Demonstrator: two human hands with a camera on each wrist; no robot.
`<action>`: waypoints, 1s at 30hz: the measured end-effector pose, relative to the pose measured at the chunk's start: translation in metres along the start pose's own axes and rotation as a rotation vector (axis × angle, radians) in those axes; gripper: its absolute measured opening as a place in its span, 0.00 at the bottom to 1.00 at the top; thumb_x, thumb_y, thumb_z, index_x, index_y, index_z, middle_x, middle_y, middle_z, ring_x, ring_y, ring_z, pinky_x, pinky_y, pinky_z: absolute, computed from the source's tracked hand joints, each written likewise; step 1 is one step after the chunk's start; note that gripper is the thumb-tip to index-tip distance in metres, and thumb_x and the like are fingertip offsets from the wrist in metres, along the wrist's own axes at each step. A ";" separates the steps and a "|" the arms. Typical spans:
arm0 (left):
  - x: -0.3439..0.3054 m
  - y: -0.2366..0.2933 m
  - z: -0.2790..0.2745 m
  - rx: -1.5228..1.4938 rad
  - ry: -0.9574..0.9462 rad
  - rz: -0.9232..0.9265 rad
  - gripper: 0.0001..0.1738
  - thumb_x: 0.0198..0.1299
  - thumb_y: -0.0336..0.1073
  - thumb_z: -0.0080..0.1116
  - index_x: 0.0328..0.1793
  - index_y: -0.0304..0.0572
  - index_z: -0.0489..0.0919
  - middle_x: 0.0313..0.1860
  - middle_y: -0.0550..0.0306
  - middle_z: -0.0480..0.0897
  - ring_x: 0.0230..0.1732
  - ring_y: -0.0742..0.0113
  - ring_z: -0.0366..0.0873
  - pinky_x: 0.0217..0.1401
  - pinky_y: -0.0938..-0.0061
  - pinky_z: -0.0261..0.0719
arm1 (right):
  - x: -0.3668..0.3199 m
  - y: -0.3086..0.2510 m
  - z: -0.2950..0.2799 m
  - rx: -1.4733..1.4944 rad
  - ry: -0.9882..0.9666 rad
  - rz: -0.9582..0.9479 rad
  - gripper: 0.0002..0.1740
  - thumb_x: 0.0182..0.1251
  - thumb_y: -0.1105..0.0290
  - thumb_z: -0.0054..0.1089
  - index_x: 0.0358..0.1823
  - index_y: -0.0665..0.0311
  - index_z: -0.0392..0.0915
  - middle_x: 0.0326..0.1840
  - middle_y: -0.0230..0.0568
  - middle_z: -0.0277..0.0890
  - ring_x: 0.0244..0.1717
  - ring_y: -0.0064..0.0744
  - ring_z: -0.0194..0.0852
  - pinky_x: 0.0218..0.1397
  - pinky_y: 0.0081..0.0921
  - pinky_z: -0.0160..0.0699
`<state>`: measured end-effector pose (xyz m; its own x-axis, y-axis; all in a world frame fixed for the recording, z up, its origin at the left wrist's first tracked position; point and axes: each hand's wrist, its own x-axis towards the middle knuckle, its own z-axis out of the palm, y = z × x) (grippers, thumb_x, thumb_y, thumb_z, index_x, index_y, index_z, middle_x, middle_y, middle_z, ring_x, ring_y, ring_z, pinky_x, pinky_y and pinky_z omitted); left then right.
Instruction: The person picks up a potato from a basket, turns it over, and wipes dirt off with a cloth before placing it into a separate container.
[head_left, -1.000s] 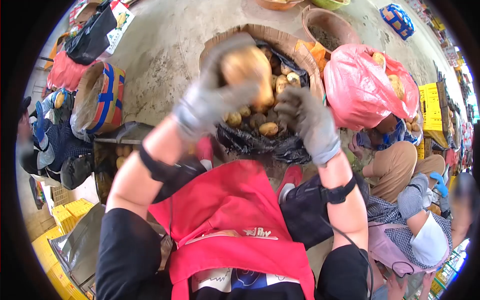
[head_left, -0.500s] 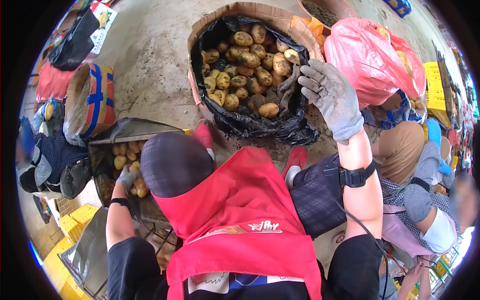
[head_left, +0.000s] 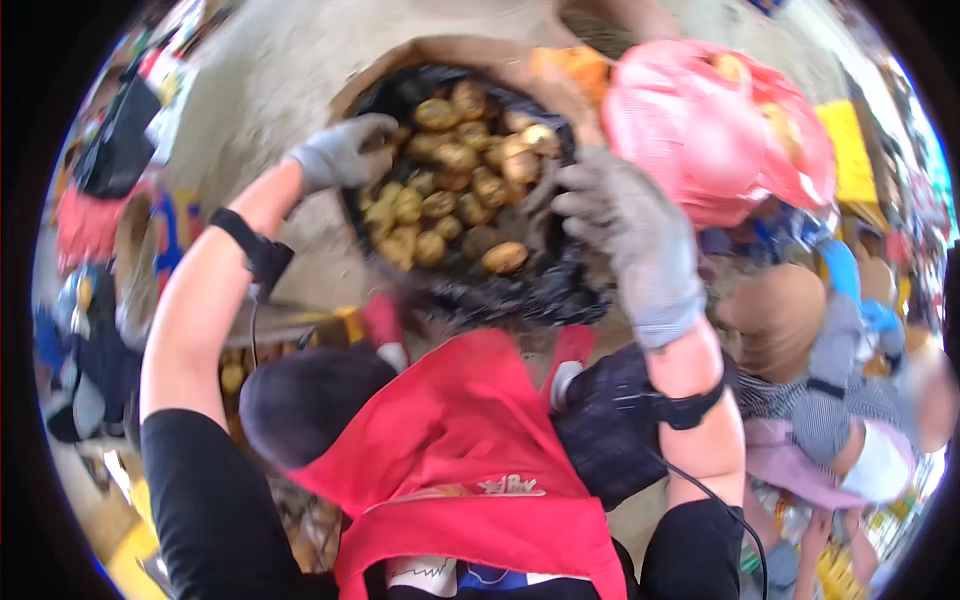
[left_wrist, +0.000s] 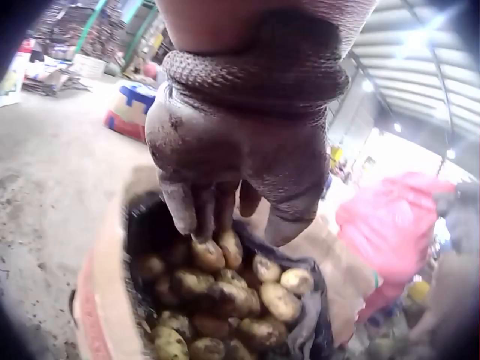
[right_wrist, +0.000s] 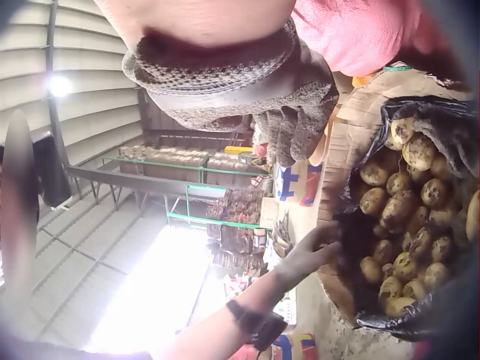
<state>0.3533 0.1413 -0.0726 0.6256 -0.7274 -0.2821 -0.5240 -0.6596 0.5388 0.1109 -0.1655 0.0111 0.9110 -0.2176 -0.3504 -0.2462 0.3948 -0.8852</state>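
Note:
Potatoes (head_left: 455,155) with dirt on them lie in a round cardboard container (head_left: 400,57) lined with black plastic (head_left: 500,300). My gloved left hand (head_left: 350,153) is over the container's left rim, fingers bent loosely; the left wrist view shows the hand (left_wrist: 240,142) above the potatoes (left_wrist: 225,296), with nothing seen in it. On the right rim side my gloved right hand (head_left: 632,235) hangs with fingers loosely bent and nothing visible in them. In the right wrist view that hand (right_wrist: 255,105) is beside the cardboard rim (right_wrist: 352,142).
A pink bag (head_left: 715,130) with potatoes stands right of the container, an orange bag (head_left: 570,72) between them. Behind is a brown tub (head_left: 605,30). Another person (head_left: 850,400) sits at the right. More potatoes (head_left: 232,375) lie in a crate at the lower left.
My left hand has moved from the crate at the lower left up to the container's left rim. My right hand stays by the right rim, its fingers now bent more. The head view has shifted.

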 end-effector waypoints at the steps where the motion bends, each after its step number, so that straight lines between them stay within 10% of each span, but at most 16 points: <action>1: 0.030 0.009 0.019 0.152 -0.037 0.063 0.33 0.65 0.46 0.65 0.75 0.47 0.75 0.58 0.44 0.85 0.57 0.51 0.84 0.60 0.58 0.82 | 0.000 -0.002 0.001 -0.015 -0.024 -0.003 0.23 0.83 0.60 0.53 0.68 0.69 0.74 0.58 0.44 0.83 0.50 0.28 0.84 0.53 0.26 0.84; 7: 0.181 0.007 0.170 0.854 -0.217 0.045 0.40 0.65 0.45 0.63 0.83 0.59 0.65 0.75 0.48 0.74 0.70 0.51 0.78 0.67 0.54 0.80 | 0.013 0.043 -0.008 0.052 -0.005 -0.201 0.13 0.79 0.70 0.57 0.61 0.63 0.76 0.46 0.32 0.79 0.42 0.23 0.78 0.45 0.22 0.80; 8: 0.150 -0.057 0.195 0.773 -0.083 -0.028 0.37 0.66 0.46 0.62 0.81 0.57 0.67 0.73 0.49 0.75 0.68 0.52 0.78 0.64 0.55 0.80 | 0.018 0.055 -0.002 0.090 0.034 -0.222 0.13 0.78 0.72 0.59 0.60 0.61 0.78 0.44 0.29 0.78 0.40 0.20 0.76 0.44 0.20 0.79; 12: 0.152 -0.044 0.213 0.884 0.099 -0.075 0.18 0.68 0.41 0.56 0.63 0.57 0.75 0.58 0.53 0.80 0.52 0.54 0.82 0.51 0.57 0.82 | 0.000 0.015 -0.001 -0.042 0.087 0.009 0.16 0.78 0.67 0.58 0.63 0.62 0.78 0.42 0.32 0.80 0.43 0.22 0.78 0.48 0.24 0.80; 15: 0.145 -0.031 0.205 0.877 0.226 -0.010 0.14 0.70 0.41 0.54 0.60 0.55 0.75 0.59 0.50 0.80 0.50 0.51 0.84 0.49 0.55 0.83 | -0.004 0.031 -0.007 -0.242 0.180 -0.221 0.17 0.78 0.64 0.57 0.62 0.63 0.79 0.49 0.40 0.85 0.50 0.28 0.82 0.56 0.29 0.82; 21: 0.119 0.000 0.166 0.341 -0.007 -0.336 0.39 0.70 0.56 0.56 0.82 0.48 0.63 0.66 0.35 0.81 0.65 0.36 0.80 0.65 0.48 0.78 | -0.008 0.018 -0.004 -0.334 0.176 -0.255 0.16 0.77 0.64 0.58 0.60 0.63 0.79 0.53 0.46 0.86 0.56 0.33 0.83 0.62 0.31 0.81; 23: 0.126 -0.089 0.191 -0.091 0.039 -0.162 0.37 0.68 0.50 0.62 0.78 0.42 0.66 0.64 0.36 0.83 0.65 0.42 0.82 0.67 0.56 0.78 | -0.001 0.032 -0.001 -0.322 0.133 -0.286 0.17 0.76 0.64 0.58 0.60 0.64 0.79 0.51 0.49 0.86 0.55 0.40 0.85 0.60 0.32 0.82; 27: 0.086 -0.021 0.156 -0.396 0.002 -0.002 0.36 0.66 0.40 0.69 0.77 0.36 0.69 0.68 0.52 0.83 0.67 0.59 0.80 0.74 0.64 0.74 | 0.007 0.037 0.003 -0.610 0.248 -0.004 0.12 0.66 0.67 0.61 0.46 0.63 0.87 0.49 0.53 0.86 0.51 0.40 0.87 0.54 0.34 0.84; 29: 0.067 0.008 0.149 -0.322 -0.027 0.028 0.30 0.68 0.39 0.62 0.74 0.37 0.73 0.67 0.50 0.84 0.67 0.53 0.80 0.73 0.61 0.75 | 0.036 0.044 -0.009 -1.792 -0.009 -0.510 0.10 0.55 0.73 0.61 0.34 0.61 0.90 0.45 0.54 0.87 0.52 0.44 0.86 0.52 0.40 0.85; 30: 0.063 -0.002 0.156 -0.232 -0.031 -0.013 0.28 0.69 0.42 0.58 0.72 0.37 0.76 0.65 0.49 0.85 0.65 0.49 0.82 0.70 0.60 0.77 | 0.029 0.021 -0.022 -1.680 0.012 -0.784 0.13 0.57 0.75 0.59 0.41 0.66 0.89 0.41 0.53 0.85 0.50 0.45 0.86 0.48 0.40 0.86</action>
<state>0.3034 0.0672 -0.2147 0.6114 -0.7270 -0.3124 -0.3667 -0.6102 0.7023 0.1245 -0.1825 -0.0244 0.9645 0.1008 0.2440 0.1425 -0.9768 -0.1599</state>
